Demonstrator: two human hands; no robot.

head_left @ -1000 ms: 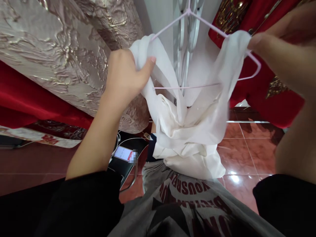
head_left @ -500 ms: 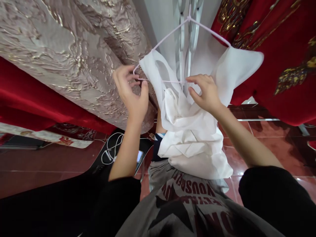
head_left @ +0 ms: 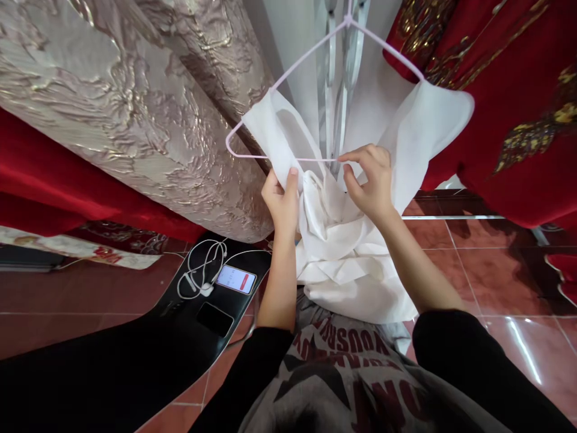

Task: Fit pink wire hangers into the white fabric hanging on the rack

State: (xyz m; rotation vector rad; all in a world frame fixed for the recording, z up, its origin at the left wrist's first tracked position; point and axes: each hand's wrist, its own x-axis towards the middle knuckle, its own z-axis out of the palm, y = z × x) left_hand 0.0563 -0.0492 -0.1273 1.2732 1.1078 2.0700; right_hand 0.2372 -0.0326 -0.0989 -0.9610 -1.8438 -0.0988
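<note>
A pale pink hanger (head_left: pixel 311 55) hangs in front of me with a white garment (head_left: pixel 356 270) on it. The garment's two shoulder parts lie over the hanger's sloping arms, and the rest falls in folds onto my lap. My left hand (head_left: pixel 282 201) has its thumb and fingers closed on the left strip of the cloth, just below the bottom bar. At the middle of that bar my right hand (head_left: pixel 369 180) has its fingers curled against it, index fingertip on the bar. The left corner of the hanger sticks out past the cloth.
Textured beige-pink fabric (head_left: pixel 180 138) hangs at the left, red fabric with gold decoration (head_left: pixel 505 108) at the right. A grey metal stand (head_left: pixel 346 90) rises behind the hanger. On a black seat (head_left: pixel 171 337) lie a lit phone (head_left: pixel 237 279), a dark phone (head_left: pixel 215 319) and a white cable (head_left: pixel 189 282).
My left hand has left the hanger's left corner, moved right and down, and closed on the white cloth. The right hand stays at the bar. The two phones have come into fuller view.
</note>
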